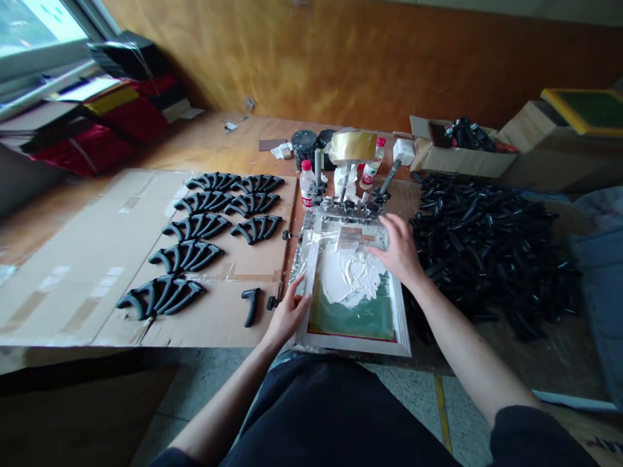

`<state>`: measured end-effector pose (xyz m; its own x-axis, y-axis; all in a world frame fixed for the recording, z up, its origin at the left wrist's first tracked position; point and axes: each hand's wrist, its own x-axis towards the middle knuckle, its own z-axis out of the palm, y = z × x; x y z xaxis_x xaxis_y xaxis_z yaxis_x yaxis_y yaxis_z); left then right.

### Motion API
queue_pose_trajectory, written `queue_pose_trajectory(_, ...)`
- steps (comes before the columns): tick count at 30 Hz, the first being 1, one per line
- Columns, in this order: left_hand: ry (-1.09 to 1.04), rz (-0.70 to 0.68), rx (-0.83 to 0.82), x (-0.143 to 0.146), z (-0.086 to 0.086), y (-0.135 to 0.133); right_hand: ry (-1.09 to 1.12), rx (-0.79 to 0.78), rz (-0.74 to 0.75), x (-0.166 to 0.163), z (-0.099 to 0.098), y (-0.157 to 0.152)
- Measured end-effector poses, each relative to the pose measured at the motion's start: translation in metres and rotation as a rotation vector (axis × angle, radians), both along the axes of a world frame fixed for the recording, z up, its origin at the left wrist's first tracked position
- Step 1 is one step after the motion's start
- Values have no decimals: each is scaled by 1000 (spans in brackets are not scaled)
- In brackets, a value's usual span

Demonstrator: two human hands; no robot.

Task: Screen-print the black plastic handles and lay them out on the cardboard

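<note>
Nearest us, at the bottom centre, is a dark shirt (341, 415), and just beyond it the screen frame (355, 345) lies on the desk (214, 139), at the centre of the picture. White paste (348, 279) covers the upper part of its green mesh (350, 319), with a pale block (349, 239) near the top.

Our left hand (291, 312) is loosely open at the left rail; we cannot tell whether it presses there. Our right hand (400, 251) is half curled at the upper right, fingers near the block (we see no firm grip on it).

We judge the frame light and stiff, but its mesh is probably delicate and the paste slippery, so we would take hold by the bare side rails. The clamps (348, 207) at its top edge would likely limit how freely it lifts.

Its long axis seems to run up the picture, from bottom centre towards the clamps; the block lies crosswise. At left centre, a lone black piece (251, 306) on the cardboard (73, 259) stands roughly upright in the picture, its curved leg pointing down.
</note>
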<state>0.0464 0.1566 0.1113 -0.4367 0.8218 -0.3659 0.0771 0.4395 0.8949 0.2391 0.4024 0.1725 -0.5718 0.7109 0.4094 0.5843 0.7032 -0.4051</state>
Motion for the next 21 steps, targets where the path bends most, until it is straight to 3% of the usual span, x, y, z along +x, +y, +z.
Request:
queue_pose_trajectory(3,140,-41,-57,-1,-22,3,-250,-6,148,-44,2,-16)
queue_pose_trajectory(6,164,-54,-57,-2,-28,4,-435,-75,183,-58,-7,-31)
queue_pose_trajectory(11,171,-60,-55,-3,-32,3,-541,29,411,-32,-21,-66)
queue_pose_trajectory(17,178,-47,-69,-3,-31,2,-501,44,740,-5,-11,-82)
queue_pose_trajectory(21,164,-35,-67,-3,-28,2,-477,31,625,-14,-5,-71)
